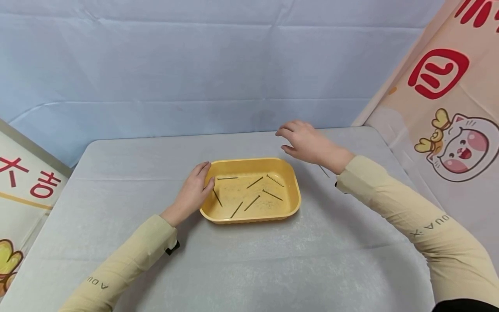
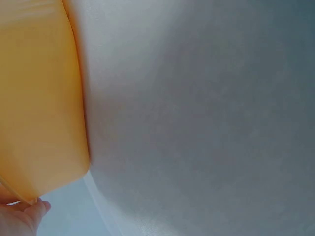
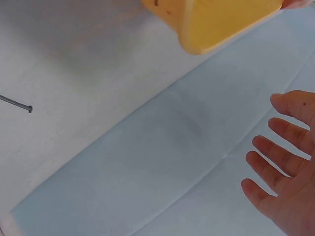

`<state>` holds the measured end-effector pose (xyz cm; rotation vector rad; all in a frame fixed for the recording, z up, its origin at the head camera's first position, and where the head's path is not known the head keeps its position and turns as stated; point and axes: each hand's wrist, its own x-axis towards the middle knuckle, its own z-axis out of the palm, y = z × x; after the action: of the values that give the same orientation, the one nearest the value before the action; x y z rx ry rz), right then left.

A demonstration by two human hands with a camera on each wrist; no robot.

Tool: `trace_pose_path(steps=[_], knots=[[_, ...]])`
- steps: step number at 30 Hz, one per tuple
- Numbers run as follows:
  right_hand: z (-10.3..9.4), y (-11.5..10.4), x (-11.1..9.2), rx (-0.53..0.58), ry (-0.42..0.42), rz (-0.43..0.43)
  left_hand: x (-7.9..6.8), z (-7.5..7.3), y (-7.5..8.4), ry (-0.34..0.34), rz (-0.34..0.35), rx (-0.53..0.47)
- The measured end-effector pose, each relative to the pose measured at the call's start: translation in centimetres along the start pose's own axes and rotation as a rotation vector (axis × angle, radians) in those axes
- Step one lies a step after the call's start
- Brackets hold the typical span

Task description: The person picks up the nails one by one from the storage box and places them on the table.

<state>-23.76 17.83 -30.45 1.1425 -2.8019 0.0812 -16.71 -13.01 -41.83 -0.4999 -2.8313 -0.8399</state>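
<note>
A yellow plastic tray [image 1: 249,221] sits on the table with several thin dark nails [image 1: 251,203] scattered over its bottom. At its left end my left hand [image 1: 192,190] grips the rim, thumb on the inner side and fingers outside. The left wrist view shows the tray's outer wall [image 2: 42,108] with fingertips at its corner. Past the tray's back right corner, my right hand [image 1: 306,141] is raised with spread, relaxed fingers and holds nothing. A single nail [image 1: 324,171] lies on the table below the right wrist, partly hidden by it; its head end [image 3: 22,105] shows in the right wrist view.
A pale grey cloth covers the table [image 1: 249,268]. Behind its back edge hangs a light blue cloth backdrop [image 1: 187,69]. Printed panels with red characters stand at the right [image 1: 436,121] and at the left [image 1: 27,186].
</note>
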Motion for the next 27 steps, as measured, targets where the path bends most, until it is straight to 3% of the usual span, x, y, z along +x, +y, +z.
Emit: trace_pose_path(steps=[15,27], knots=[[-0.1,-1.9,0.6,-0.024,-0.012,-0.096,-0.4,0.2,0.0,0.007,0.005,0.002],[-0.3,-3.1,1.4,-0.005,-0.044,-0.123,-0.6,0.3,0.1,0.006,-0.005,-0.006]])
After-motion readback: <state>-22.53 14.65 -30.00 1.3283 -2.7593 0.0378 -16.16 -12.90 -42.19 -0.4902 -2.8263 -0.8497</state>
